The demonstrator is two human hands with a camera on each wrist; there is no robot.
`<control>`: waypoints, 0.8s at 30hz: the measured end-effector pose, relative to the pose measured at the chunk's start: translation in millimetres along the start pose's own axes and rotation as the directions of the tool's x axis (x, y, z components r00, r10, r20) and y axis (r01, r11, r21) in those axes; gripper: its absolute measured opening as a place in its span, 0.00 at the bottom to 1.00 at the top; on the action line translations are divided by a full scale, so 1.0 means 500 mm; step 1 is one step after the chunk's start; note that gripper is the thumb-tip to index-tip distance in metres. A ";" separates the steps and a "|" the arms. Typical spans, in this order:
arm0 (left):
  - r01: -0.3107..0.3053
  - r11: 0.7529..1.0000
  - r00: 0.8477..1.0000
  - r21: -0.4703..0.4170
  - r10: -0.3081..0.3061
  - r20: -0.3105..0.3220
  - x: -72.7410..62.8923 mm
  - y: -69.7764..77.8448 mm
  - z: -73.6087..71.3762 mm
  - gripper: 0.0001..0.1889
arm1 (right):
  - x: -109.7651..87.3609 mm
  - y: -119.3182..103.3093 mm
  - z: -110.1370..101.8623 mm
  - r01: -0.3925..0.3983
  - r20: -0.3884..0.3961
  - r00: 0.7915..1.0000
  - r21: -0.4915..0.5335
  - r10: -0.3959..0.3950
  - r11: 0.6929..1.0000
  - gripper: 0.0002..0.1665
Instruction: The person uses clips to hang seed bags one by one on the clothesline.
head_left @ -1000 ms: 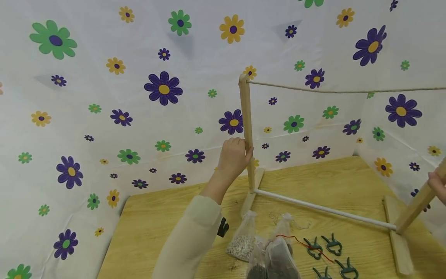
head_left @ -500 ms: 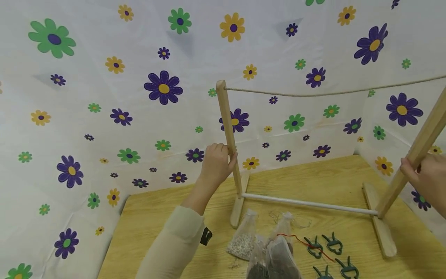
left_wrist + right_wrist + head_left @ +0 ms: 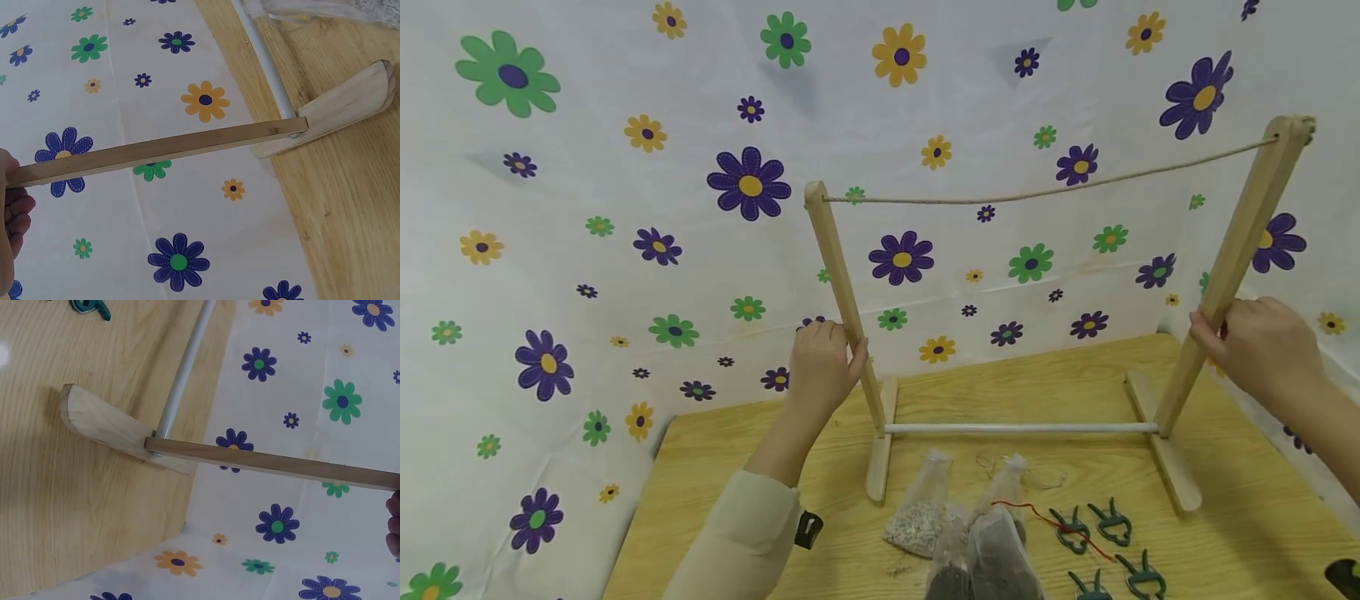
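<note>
A wooden rack stands on the table, with two upright posts on flat feet, a white rod point(image 3: 1022, 428) joining them low down and a thin rope point(image 3: 1000, 200) strung between their tops. My left hand point(image 3: 822, 367) grips the left post point(image 3: 835, 258) about midway up. Around the right post point(image 3: 1240, 225), my right hand point(image 3: 1270, 346) curls its fingers and thumb at a similar height. In the left wrist view, the left foot point(image 3: 350, 100) lies flat on the wood. The right wrist view has the right foot point(image 3: 106, 419) beside the rod's end.
In front of the rack lie several sheer drawstring bags point(image 3: 917, 517) with grainy or dark contents. Several green clips point(image 3: 1112, 523) and a red string point(image 3: 1037, 512) lie to their right. A flowered cloth point(image 3: 625, 192) hangs behind the wooden table point(image 3: 722, 450).
The whole rack has shifted left across the table, held by both hands, and its rod now lies nearly level in the head view. The bags and clips have stayed put.
</note>
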State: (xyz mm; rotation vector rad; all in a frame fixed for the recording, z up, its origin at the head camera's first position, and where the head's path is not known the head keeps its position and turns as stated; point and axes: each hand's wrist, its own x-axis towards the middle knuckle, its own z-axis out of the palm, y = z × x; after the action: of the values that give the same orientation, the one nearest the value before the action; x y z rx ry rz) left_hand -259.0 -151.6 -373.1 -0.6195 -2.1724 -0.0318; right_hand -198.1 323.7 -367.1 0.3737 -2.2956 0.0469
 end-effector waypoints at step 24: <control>0.069 0.998 0.998 -0.008 -0.069 0.009 -0.092 -0.054 -0.069 0.14 | 0.064 -0.075 0.090 -0.006 -0.021 1.000 0.172 0.010 0.985 0.17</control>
State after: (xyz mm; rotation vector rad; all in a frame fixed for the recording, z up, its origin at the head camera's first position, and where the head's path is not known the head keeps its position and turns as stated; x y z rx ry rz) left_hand -221.7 -202.6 -380.6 -0.5500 -2.2028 -0.0749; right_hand -240.2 273.2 -377.7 0.4504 -2.2777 0.2537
